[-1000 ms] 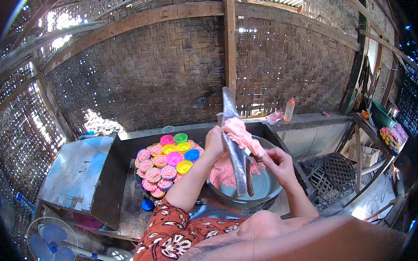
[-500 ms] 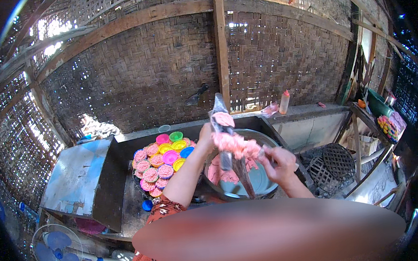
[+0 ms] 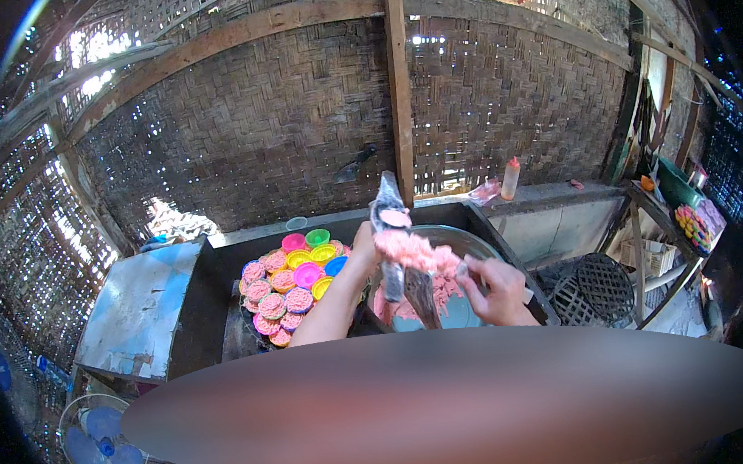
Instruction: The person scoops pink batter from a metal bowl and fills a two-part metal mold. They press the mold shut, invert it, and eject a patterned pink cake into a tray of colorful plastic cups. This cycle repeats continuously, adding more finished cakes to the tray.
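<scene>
My left hand (image 3: 364, 243) is closed around a long, dark grey tool (image 3: 388, 188) with a round opening, held upright above a wide metal basin (image 3: 480, 251). Pink dough (image 3: 415, 250) fills the opening and stretches in a thick, ragged strip toward my right hand (image 3: 501, 290). That hand is pinched at the strip's right end; a slim pale end pokes out past the palm, but most of what it grips is hidden. More pink dough lies in the basin, where a wooden stick (image 3: 421, 297) slants. To the left, pink textured pieces (image 3: 271, 305) sit heaped with colourful cups (image 3: 309, 275).
A metal-topped box (image 3: 142, 301) stands left of the dark work trough, with a fan (image 3: 105, 446) below it. A bottle (image 3: 511, 178) and pink plastic (image 3: 484, 192) rest on the back ledge. Dark woven baskets (image 3: 605, 290) lie at right. A blurred patch covers the lower area.
The whole view has shifted slightly. Both hands keep nearly the same places above the basin, and the pink strip still spans between them.
</scene>
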Demonstrator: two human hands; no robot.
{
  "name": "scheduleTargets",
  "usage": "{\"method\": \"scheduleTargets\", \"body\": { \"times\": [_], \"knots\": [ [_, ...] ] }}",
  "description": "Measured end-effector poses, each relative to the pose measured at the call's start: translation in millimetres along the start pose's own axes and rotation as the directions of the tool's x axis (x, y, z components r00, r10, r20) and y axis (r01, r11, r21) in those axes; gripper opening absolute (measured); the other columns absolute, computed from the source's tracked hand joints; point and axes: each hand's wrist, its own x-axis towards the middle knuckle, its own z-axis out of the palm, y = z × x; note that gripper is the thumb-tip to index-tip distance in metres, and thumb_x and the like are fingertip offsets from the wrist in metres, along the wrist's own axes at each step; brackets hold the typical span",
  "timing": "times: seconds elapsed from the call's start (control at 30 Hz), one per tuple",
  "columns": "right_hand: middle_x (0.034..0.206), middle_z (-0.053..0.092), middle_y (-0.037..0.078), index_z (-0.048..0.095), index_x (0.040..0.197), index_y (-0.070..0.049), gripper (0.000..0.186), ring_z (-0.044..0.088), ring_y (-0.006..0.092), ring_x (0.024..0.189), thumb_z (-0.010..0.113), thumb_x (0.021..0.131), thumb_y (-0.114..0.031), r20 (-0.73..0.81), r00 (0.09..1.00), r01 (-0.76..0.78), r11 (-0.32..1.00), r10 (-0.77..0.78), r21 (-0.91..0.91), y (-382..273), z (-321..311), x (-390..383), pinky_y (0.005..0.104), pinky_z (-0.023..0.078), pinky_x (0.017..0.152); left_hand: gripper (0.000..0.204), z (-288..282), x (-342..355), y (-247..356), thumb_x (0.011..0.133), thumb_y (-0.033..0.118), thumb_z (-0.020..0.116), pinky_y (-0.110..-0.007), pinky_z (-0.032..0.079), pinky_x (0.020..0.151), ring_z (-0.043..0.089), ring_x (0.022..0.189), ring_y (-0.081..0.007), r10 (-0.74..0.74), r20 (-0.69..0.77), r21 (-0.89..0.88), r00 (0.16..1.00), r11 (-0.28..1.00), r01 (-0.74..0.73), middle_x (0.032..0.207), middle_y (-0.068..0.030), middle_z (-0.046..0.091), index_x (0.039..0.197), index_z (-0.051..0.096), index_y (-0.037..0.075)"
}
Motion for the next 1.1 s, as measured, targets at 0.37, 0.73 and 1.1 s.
{"method": "scheduleTargets", "body": {
  "times": [0.37,0.73,1.1],
  "knots": [
    [0.064,0.059,0.009,0.064,0.089,-0.003,0.024,0.057,0.019,0.053,0.068,0.073,-0.019,0.04,0.976,-0.214,0.976,0.212,0.047,25,5,8,0.028,0.045,0.051,0.048,33,-35,46,0.058,0.002,0.078,-0.027,0.049,0.075,0.055,0.082,-0.0114,0.153,0.054,0.233,0.987,0.959,-0.161,0.094,-0.0038,0.059,0.101,0.056,0.005],
    [0.096,0.063,0.016,0.063,0.101,-0.006,0.039,0.061,0.03,0.085,0.06,0.076,-0.036,0.292,0.805,-0.444,0.851,0.516,-0.279,97,47,-50,0.0384,0.047,0.074,0.023,-27,-59,72,0.064,0.011,0.069,-0.044,0.044,0.09,0.06,0.078,-0.0238,0.465,0.208,-0.374,0.861,0.851,-0.369,0.084,-0.0051,0.048,0.081,0.054,0.008],
    [0.1,0.053,0.022,0.025,0.133,-0.007,0.094,0.045,0.0157,0.037,0.05,0.068,-0.069,0.543,0.736,-0.54,-0.834,-0.405,0.11,-73,68,-1,0.0241,0.038,0.029,0.085,-25,-100,79,0.056,0.029,0.081,-0.047,0.024,0.104,0.037,0.122,-0.0319,0.634,0.251,0.142,0.732,0.723,-0.676,0.134,-0.015,0.033,0.128,0.04,0.009]
  ]
}}
